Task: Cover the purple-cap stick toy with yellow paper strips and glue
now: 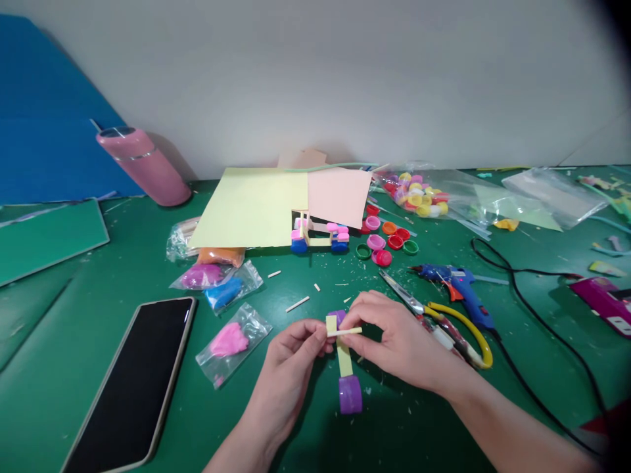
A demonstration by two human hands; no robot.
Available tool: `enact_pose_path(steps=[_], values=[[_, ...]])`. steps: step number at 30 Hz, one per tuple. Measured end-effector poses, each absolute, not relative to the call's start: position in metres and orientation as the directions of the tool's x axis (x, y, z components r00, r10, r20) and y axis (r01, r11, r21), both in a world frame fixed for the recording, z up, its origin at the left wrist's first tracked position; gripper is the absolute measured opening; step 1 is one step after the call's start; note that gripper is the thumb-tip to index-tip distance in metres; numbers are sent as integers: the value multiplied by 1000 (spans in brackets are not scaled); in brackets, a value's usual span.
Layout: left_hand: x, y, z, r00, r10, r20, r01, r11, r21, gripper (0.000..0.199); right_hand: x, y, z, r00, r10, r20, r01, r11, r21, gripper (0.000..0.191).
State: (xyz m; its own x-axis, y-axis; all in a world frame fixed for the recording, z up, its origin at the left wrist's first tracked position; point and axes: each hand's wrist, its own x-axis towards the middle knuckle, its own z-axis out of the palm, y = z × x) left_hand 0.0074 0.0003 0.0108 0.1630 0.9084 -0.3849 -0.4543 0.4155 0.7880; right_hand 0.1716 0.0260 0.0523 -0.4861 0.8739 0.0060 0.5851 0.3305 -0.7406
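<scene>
My left hand (296,355) pinches the left end of a short pale stick (351,332), beside a small yellow paper piece (331,324). Finger and thumb of my right hand (387,328) close on the same stick from the right. Just beneath both hands a yellow strip (345,358) runs up and down, joined to a purple cap (350,395) at its near end. Another purple cap (340,315) shows partly at the far end, behind my fingers. Whether the stick touches the strip I cannot tell.
Scissors (401,292) and a blue glue gun (456,282) with a black cord lie right. Loose coloured caps (377,242) and a small clay-and-stick model (320,236) sit farther back. Bagged pink clay (229,339), a phone (133,381) and a pink bottle (145,164) occupy the left.
</scene>
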Motion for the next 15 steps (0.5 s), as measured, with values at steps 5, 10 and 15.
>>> enact_pose_path(steps=[5,10,15], values=[[7,-1,10,169,911,-376,-511,407,757,7,172,25,52,-483,876,10,584,331,-741,4],[8,0,11,207,905,-371,-541,422,728,10,172,25,52,-485,875,9,578,328,-747,4],[10,0,12,205,900,-386,-519,434,737,5,171,26,52,-477,879,6,581,321,-748,5]])
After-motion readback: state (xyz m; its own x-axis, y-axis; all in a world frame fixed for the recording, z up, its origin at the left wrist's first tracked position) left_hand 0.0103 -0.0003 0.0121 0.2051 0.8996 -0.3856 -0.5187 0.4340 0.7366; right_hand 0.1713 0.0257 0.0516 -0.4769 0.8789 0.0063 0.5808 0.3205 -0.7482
